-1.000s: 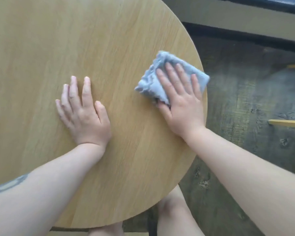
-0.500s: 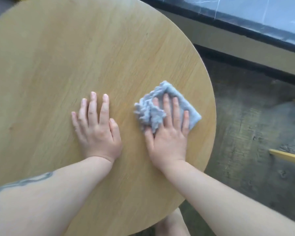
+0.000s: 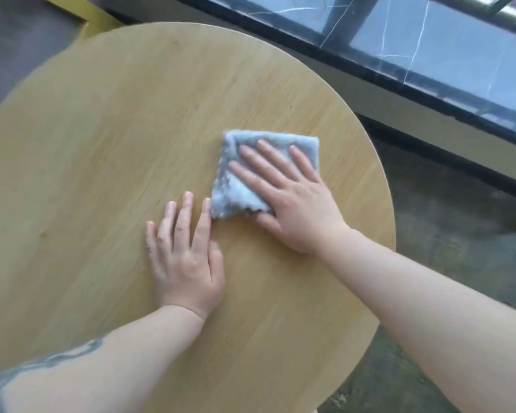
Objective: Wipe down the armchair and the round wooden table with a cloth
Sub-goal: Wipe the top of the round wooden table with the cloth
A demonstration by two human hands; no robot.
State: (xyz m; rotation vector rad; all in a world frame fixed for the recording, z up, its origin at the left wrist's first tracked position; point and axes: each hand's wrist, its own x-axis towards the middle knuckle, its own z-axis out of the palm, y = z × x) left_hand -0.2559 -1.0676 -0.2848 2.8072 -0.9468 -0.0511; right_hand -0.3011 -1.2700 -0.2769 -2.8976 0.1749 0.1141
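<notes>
The folded blue cloth (image 3: 268, 171) lies under the right hand (image 3: 292, 198), its straight fingers pressing it onto the round table (image 3: 102, 138); the left hand (image 3: 188, 257) rests flat beside it, holding nothing.

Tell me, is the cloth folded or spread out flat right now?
Folded. The cloth lies as a compact square with layered edges at its near corner, under the right hand, pressed flat on the round table.
</notes>
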